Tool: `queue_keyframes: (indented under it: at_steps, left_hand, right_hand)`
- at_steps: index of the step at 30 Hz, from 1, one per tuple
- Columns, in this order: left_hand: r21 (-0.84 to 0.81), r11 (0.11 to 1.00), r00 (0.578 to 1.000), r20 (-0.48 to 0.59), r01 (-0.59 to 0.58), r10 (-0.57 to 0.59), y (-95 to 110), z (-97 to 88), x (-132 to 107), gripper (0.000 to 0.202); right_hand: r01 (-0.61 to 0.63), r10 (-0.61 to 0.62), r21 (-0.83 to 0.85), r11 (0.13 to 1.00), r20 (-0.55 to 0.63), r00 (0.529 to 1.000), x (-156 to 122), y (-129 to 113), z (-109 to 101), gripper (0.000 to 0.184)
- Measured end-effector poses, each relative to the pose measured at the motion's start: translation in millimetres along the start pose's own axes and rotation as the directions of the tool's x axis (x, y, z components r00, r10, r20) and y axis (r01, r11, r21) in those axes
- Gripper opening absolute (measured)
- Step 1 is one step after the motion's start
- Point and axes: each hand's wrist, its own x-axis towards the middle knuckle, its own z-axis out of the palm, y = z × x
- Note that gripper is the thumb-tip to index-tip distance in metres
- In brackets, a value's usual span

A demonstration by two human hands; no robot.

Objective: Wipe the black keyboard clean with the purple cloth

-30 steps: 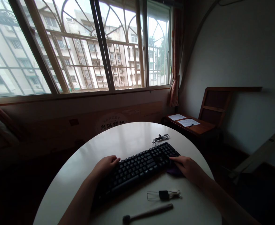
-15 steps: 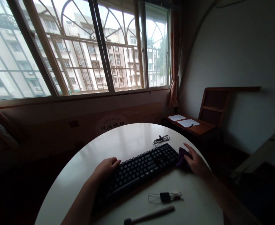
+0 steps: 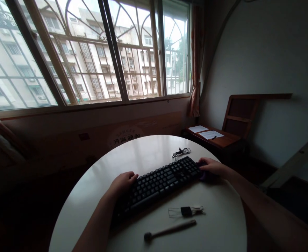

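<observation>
round white desk [image 3: 91, 189], curved edge; broadest bare stretch runs left of and beyond the keyboard [image 3: 160, 183], which lies aslant, right end near desk's right edge. left hand [image 3: 123, 182]: fingers gripping keyboard's left end. right hand [image 3: 213, 166]: fingers closed on purple cloth [image 3: 205, 176] at keyboard's right end. brush [image 3: 171, 230], wire-ended tool [image 3: 186, 211] on near side; bundled cable [image 3: 181, 152] beyond. versus half-second ago: right fingers drawn together, previously spread.

My left hand [image 3: 123, 182] and right hand [image 3: 213, 166]: two. Keyboard [image 3: 162, 183]: one. Cloth [image 3: 204, 176]: one. Keycap puller [image 3: 186, 211]: one. Brush [image 3: 172, 229]: one. Cable [image 3: 180, 152]: one. Table [image 3: 91, 182]: one. Papers [image 3: 208, 134]: two. Pen [image 3: 214, 138]: one.
</observation>
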Motion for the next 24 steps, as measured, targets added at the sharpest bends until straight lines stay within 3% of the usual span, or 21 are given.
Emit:
queue_keyframes:
  at_steps: [4, 9, 16, 24]
  left_hand:
    - [0.004, 1.000, 1.000, -0.004, -0.018, 0.018, -0.5, 1.2, -0.1, 0.039]
    - [0.015, 1.000, 1.000, 0.003, -0.007, 0.007, -0.3, 1.5, -0.2, 0.040]
    - [0.016, 1.000, 1.000, 0.008, -0.012, 0.012, 1.7, -0.8, -2.1, 0.042]
    - [-0.029, 0.999, 0.999, -0.004, -0.033, 0.033, 2.6, -1.6, -2.6, 0.042]
  right_hand:
    - [-0.084, 0.084, 0.000, 0.996, 0.049, 0.995, 8.1, -1.1, -1.4, 0.022]
    - [-0.077, 0.078, -0.041, 0.996, 0.034, 0.996, 7.8, -5.0, -2.2, 0.022]
    - [-0.125, 0.099, 0.103, 0.987, 0.223, 0.970, -4.8, -6.7, -13.6, 0.034]
    - [-0.117, 0.131, -0.107, 0.987, 0.128, 0.983, 15.6, -3.3, -6.8, 0.023]
